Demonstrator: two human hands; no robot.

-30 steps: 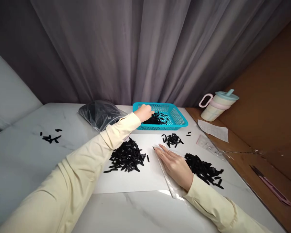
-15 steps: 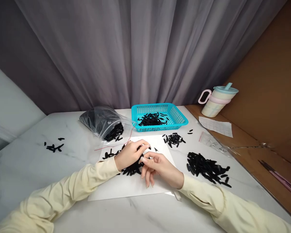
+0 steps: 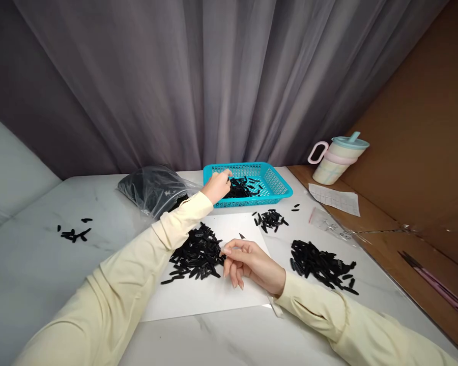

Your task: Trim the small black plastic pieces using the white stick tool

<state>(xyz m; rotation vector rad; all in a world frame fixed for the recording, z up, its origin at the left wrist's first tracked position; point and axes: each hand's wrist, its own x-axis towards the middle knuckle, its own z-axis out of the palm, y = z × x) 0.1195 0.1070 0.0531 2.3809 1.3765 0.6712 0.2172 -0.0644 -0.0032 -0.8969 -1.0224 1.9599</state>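
Left hand (image 3: pixel 218 187) at basket (image 3: pixel 287 193), fingers curled beside pieces (image 3: pixel 241 188); hold unclear. Right hand (image 3: pixel 250 262) pinched beside pile (image 3: pixel 199 254), contents unclear.

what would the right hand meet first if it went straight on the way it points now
The right hand would most likely meet the pile of black pieces on the white sheet; how high the hand is above it is hard to judge.

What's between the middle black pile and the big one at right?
In the head view: the right hand over the white sheet, then a strip of bare tabletop before the right pile.
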